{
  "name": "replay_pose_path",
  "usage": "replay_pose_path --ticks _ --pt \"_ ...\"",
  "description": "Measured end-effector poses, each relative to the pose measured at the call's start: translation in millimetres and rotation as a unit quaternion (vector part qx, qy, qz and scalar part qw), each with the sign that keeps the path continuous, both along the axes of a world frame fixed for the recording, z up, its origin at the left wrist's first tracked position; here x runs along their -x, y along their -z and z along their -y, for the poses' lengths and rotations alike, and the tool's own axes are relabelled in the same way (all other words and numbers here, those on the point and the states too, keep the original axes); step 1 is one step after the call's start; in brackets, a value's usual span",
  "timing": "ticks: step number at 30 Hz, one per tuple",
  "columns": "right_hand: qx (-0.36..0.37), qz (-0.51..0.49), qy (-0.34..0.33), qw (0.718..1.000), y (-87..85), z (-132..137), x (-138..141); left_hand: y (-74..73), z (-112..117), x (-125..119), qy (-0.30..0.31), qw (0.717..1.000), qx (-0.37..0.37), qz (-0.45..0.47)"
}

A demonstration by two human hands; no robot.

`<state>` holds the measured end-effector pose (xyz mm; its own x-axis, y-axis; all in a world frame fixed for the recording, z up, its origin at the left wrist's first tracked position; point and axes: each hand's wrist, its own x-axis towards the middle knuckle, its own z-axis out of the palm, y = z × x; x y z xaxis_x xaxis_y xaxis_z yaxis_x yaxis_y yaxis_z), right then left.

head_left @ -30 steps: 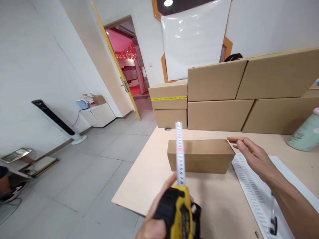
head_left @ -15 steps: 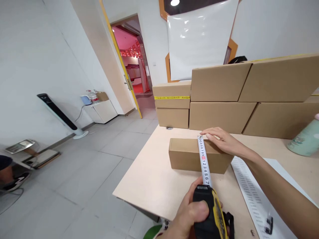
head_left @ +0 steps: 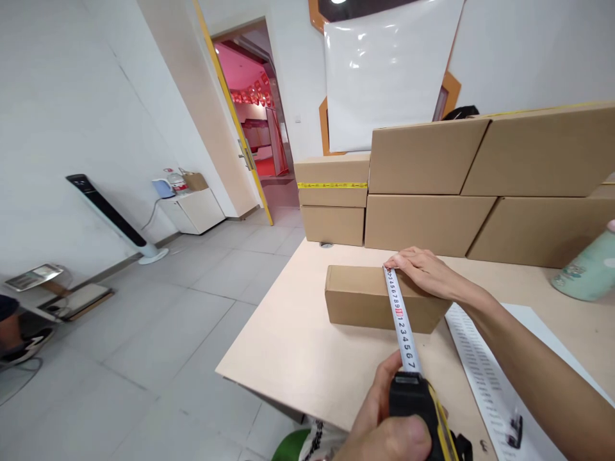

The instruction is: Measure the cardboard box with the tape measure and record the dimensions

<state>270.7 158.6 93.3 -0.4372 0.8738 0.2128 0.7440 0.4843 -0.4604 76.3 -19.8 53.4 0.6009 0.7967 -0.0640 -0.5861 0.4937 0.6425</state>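
A small closed cardboard box [head_left: 365, 298] lies on the light wooden table [head_left: 298, 358]. My left hand [head_left: 384, 429] grips a black and yellow tape measure [head_left: 423, 416] at the bottom edge of the view. Its white blade [head_left: 402, 320] runs from the case up across the box's top to the far edge. My right hand [head_left: 425, 272] rests on the box top with its fingers pressed on the blade's end at that far edge.
Large cardboard boxes [head_left: 432, 186] are stacked along the table's far side, one with a yellow tape across it. A printed sheet [head_left: 485, 371] with a pen lies to the right, near a pale green bottle [head_left: 586, 269]. A tower fan [head_left: 110, 218] and white cabinet [head_left: 192, 211] stand left.
My right hand moved left from beside the box onto its top and pinned the blade's end there. My left hand carried the tape measure to the right and the blade now lies across the box.
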Motion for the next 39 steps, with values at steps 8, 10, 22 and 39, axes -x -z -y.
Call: replay_pose_path --ticks 8,10,22,39 --pt "0.004 0.018 0.006 1.0 -2.6 -1.6 1.7 -7.9 -17.1 -5.9 -0.036 0.998 0.054 0.003" --pt "0.017 0.014 0.011 1.0 -5.6 0.7 2.8 -9.0 -24.8 -9.9 -0.054 0.998 0.038 0.0" --pt "0.033 -0.018 -0.005 0.999 -13.7 13.2 8.5 -6.6 -45.9 -11.9 -0.033 0.998 -0.029 -0.041" --pt "0.078 -0.051 0.017 0.995 -9.4 22.5 2.4 -7.5 -39.4 -7.3 -0.02 0.999 -0.037 -0.026"
